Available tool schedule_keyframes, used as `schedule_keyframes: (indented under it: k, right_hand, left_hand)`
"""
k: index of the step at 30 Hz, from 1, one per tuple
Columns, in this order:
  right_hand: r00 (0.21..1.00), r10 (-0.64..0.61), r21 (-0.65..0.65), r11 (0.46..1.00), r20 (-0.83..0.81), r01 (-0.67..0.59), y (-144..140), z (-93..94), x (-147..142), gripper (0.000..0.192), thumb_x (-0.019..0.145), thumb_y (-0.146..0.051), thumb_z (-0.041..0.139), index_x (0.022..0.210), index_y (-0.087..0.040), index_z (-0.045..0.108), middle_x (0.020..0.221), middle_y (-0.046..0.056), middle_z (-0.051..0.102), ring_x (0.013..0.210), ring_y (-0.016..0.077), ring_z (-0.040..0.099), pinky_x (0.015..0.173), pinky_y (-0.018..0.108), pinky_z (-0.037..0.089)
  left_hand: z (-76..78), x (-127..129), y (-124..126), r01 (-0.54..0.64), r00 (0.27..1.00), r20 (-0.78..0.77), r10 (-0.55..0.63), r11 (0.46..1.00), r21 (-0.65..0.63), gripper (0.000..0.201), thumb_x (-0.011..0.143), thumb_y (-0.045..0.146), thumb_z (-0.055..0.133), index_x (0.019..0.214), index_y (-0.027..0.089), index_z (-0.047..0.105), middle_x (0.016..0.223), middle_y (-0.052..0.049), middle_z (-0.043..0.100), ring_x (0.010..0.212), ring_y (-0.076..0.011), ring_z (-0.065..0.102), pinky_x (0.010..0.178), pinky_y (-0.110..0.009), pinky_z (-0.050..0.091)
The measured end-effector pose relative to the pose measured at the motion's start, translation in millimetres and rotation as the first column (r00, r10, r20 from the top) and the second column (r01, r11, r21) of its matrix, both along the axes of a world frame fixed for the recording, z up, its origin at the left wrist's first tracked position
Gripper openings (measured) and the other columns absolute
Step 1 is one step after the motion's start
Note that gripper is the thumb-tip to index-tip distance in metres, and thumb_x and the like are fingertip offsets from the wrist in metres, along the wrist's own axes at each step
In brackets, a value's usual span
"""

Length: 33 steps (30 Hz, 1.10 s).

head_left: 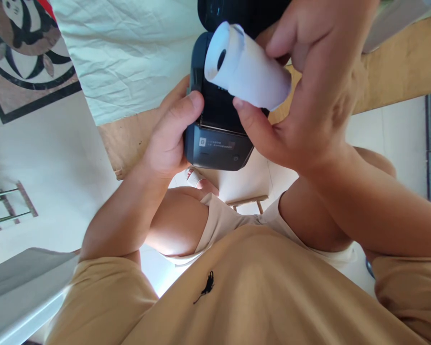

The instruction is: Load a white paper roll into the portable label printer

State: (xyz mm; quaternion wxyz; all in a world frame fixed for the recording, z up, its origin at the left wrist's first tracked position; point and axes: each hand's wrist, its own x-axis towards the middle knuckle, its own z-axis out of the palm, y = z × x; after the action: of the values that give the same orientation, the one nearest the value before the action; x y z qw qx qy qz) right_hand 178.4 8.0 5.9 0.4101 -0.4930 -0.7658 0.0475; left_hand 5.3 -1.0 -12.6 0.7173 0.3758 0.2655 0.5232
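Observation:
My left hand [172, 134] grips a small dark grey printer [215, 139] by its left side, thumb on the upper edge. The printer's lid stands open at the top of the view. My right hand [316, 91] holds a white paper roll [247, 67] between thumb and fingers, just above the printer's open bay. The roll lies tilted, its hollow core facing up and left. Both hands are raised over my lap.
A wooden table edge [398, 67] with a pale green cloth [129, 52] lies beyond the hands. White floor tiles with a patterned inlay [25, 48] are at the left. A grey surface [21, 282] sits at the lower left. My tan shirt fills the bottom.

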Motion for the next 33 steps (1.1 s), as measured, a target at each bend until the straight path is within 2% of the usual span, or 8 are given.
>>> schedule_keyframes:
  k: [2,4,11,17,21,26,29,33]
  right_hand:
    - [0.973,-0.044,0.167,0.986,0.225,0.006,-4,-0.6,2,0.032,0.072,-0.032,0.056,0.101,-0.017,0.059,0.092,0.004,0.065,0.090,0.0252,0.061,0.076,0.043,0.048]
    - [0.947,-0.084,0.232,0.973,0.311,0.010,-10,4.0,2,0.026,0.072,-0.026,0.055,0.096,-0.018,0.055,0.092,0.004,0.064,0.087,0.0229,0.061,0.073,0.039,0.047]
    - [0.946,-0.122,0.217,0.975,0.302,0.056,-17,18.0,-2,0.017,0.079,-0.027,0.050,0.091,-0.017,0.057,0.083,0.005,0.060,0.087,0.0239,0.064,0.079,0.038,0.046]
    - [0.941,-0.094,0.086,0.994,0.325,0.069,-19,20.9,-1,0.017,0.082,-0.023,0.049,0.093,-0.016,0.061,0.095,0.005,0.066,0.096,0.0271,0.065,0.082,0.039,0.047]
    - [0.960,-0.043,0.055,0.998,0.276,0.029,-19,20.4,-1,0.015,0.087,-0.025,0.048,0.083,-0.017,0.060,0.106,0.001,0.068,0.100,0.0239,0.064,0.084,0.037,0.046]
    - [0.979,-0.006,0.202,0.979,0.206,-0.036,-17,15.7,3,0.013,0.084,-0.030,0.055,0.077,-0.020,0.059,0.091,0.001,0.067,0.088,0.0187,0.062,0.077,0.035,0.044]
    - [0.975,0.093,0.193,0.972,0.204,-0.133,-20,13.8,5,0.009,0.083,-0.031,0.056,0.080,-0.022,0.057,0.091,0.000,0.067,0.085,0.0177,0.061,0.076,0.036,0.043]
    - [0.972,0.151,0.185,0.965,0.180,-0.185,-26,9.6,2,0.008,0.082,-0.029,0.056,0.078,-0.023,0.052,0.087,-0.003,0.066,0.080,0.0163,0.057,0.073,0.036,0.040]
  left_hand:
    - [2.5,-5,2,0.075,0.995,-0.066,-0.073,0.997,0.026,0.034,0.085,0.046,0.051,0.100,0.021,0.067,0.100,-0.009,0.072,0.119,-0.0323,0.063,0.091,-0.040,0.057]
    - [6.2,-9,4,0.117,0.985,-0.131,-0.113,0.993,0.024,0.030,0.079,0.045,0.060,0.097,0.022,0.068,0.095,-0.008,0.072,0.116,-0.0353,0.065,0.087,-0.040,0.058]
    - [15.1,-13,0,0.106,0.975,-0.192,-0.109,0.994,-0.024,0.026,0.080,0.043,0.065,0.098,0.025,0.068,0.102,-0.006,0.072,0.117,-0.0330,0.064,0.086,-0.037,0.057]
    - [12.1,-12,1,0.129,0.975,-0.183,-0.127,0.992,-0.003,0.024,0.081,0.043,0.062,0.097,0.025,0.067,0.102,-0.006,0.072,0.117,-0.0330,0.064,0.085,-0.038,0.056]
    - [6.7,-7,1,0.082,0.985,-0.151,-0.080,0.997,0.010,0.029,0.081,0.048,0.057,0.095,0.025,0.068,0.098,-0.007,0.071,0.114,-0.0313,0.065,0.082,-0.035,0.055]
    - [-0.3,-5,2,0.041,0.991,-0.126,-0.038,0.999,0.022,0.036,0.085,0.054,0.049,0.094,0.023,0.065,0.099,-0.008,0.071,0.111,-0.0296,0.065,0.082,-0.036,0.055]
    - [-2.9,-3,3,0.016,0.994,-0.106,-0.015,1.000,0.007,0.030,0.084,0.051,0.055,0.092,0.023,0.062,0.099,-0.006,0.071,0.110,-0.0274,0.066,0.083,-0.035,0.055]
    - [-4.9,-1,7,-0.037,0.995,-0.089,0.043,0.997,0.074,0.040,0.081,0.052,0.060,0.108,0.023,0.058,0.111,-0.006,0.068,0.113,-0.0267,0.064,0.080,-0.034,0.056]
